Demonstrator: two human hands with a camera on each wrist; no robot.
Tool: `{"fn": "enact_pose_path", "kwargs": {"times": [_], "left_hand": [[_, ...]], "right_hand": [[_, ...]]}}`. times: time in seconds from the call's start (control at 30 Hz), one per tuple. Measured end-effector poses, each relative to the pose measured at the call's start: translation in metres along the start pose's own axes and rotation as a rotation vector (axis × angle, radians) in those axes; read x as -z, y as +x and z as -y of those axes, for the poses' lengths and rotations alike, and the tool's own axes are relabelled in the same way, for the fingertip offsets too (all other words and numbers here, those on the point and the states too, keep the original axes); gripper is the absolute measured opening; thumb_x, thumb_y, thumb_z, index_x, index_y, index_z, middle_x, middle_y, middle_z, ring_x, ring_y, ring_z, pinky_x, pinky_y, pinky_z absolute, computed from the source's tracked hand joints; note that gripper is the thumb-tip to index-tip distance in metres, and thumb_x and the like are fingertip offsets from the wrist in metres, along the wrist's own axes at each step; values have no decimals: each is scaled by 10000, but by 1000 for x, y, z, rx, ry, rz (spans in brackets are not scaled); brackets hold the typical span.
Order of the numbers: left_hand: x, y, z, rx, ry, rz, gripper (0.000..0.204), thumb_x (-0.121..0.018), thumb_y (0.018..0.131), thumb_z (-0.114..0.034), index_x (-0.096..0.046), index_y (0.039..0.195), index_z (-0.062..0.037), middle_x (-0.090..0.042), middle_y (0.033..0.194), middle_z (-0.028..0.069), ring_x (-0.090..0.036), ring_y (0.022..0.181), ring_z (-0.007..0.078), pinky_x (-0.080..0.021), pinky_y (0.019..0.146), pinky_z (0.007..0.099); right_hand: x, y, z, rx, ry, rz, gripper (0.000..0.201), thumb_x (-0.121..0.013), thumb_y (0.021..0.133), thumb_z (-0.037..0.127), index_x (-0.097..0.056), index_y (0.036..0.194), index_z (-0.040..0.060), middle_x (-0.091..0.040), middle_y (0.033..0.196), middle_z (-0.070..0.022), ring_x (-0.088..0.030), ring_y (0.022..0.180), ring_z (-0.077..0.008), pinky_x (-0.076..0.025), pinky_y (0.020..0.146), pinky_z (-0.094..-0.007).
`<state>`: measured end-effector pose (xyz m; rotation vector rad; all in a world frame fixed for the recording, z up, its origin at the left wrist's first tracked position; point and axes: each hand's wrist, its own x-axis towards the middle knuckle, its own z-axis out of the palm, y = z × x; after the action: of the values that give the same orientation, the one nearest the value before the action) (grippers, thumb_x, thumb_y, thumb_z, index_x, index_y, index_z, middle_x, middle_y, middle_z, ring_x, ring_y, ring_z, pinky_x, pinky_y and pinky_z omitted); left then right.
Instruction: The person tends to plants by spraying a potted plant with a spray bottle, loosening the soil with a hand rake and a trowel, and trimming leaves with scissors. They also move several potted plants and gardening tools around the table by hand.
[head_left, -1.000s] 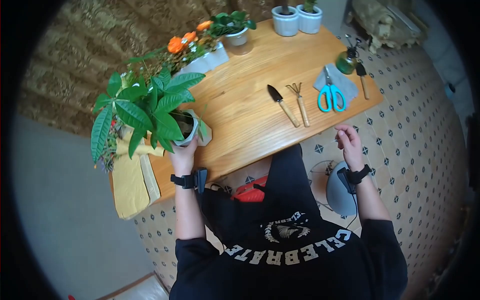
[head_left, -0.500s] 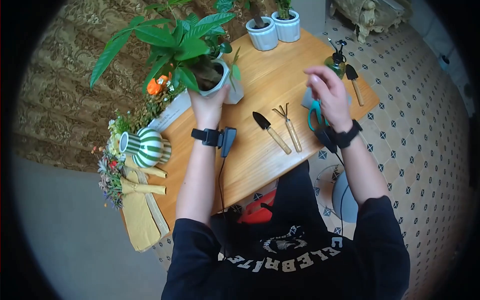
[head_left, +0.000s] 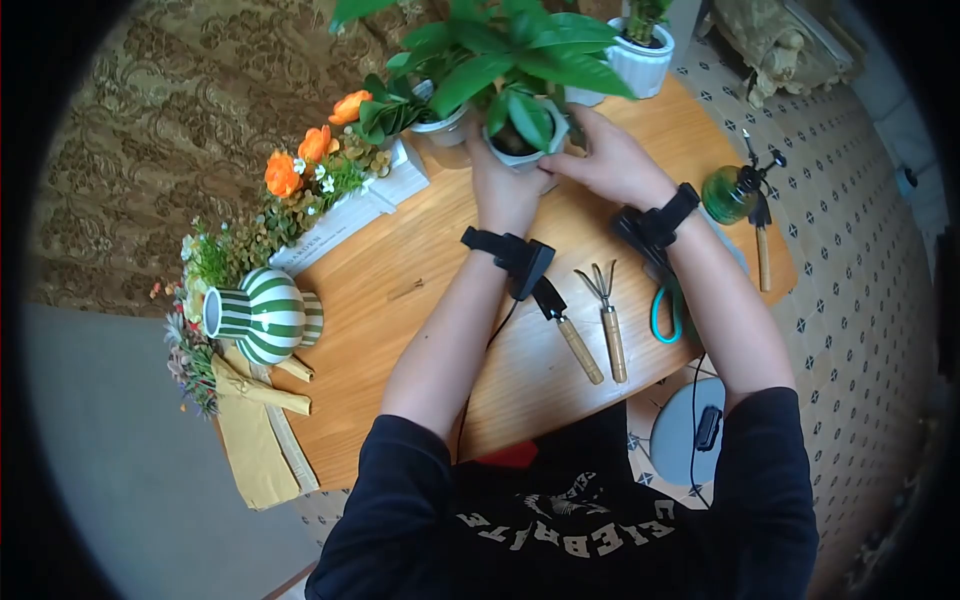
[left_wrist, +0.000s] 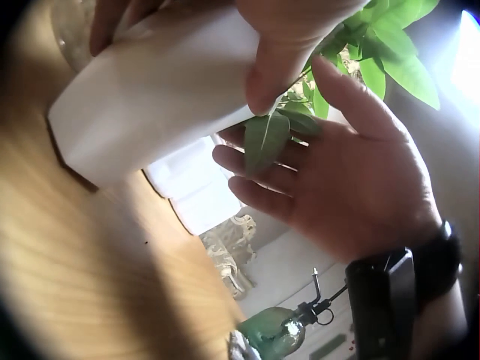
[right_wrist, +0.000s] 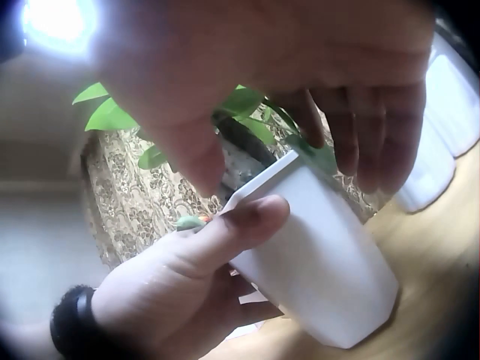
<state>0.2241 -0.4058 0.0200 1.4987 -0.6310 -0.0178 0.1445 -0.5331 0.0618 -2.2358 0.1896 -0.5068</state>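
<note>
Left hand point(head_left: 508, 195): your fingers curl round the faceted white pot point(right_wrist: 315, 255), and your thumb point(right_wrist: 262, 214) presses its side just below the rim. Your right hand point(head_left: 625, 165) now joins it, where half a second earlier it is off the pot. This right hand is open, palm toward the pot, fingers relaxed and slightly spread; a leaf point(left_wrist: 268, 142) overlaps them, but whether they touch it you cannot tell. No firm hold by the right hand is visible.

The pot, bearing the money tree point(head_left: 575, 72), is near the back of the wooden table point(head_left: 370, 370), beside the ribbed white planter point(head_left: 640, 65). Its base appears to rest on the tabletop. Support therefore appears to come from your left hand and the table, while your right is free to work at the rim or foliage.

Both hands are off the hand trowel point(head_left: 567, 335) and the three-pronged cultivator point(head_left: 613, 325), which lie side by side. Your right forearm partly hides the teal-handled scissors point(head_left: 657, 315).
</note>
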Motion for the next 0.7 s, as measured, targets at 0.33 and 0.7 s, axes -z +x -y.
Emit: {"fn": "enact_pose_path", "kwargs": {"times": [0.33, 0.7], "left_hand": [[-6, -4, 24, -49, 75, 49, 969, -712, 670, -77, -81, 1394, 48, -413, 1285, 294, -516, 1136, 379, -443, 927, 397], [31, -1, 15, 161, -23, 23, 752, -503, 764, 48, -166, 1422, -91, -429, 1284, 213, -449, 1224, 305, -439, 905, 353]], "right_hand": [[-6, 20, 13, 77, 122, 90, 679, -804, 611, 214, -503, 1170, -28, -581, 1135, -214, -570, 1034, -307, -440, 901, -360], [-25, 48, -17, 88, 174, 34, 759, -804, 601, 163, -429, 1232, -29, -571, 1147, -152, -559, 1062, -239, -431, 936, -340]]}}
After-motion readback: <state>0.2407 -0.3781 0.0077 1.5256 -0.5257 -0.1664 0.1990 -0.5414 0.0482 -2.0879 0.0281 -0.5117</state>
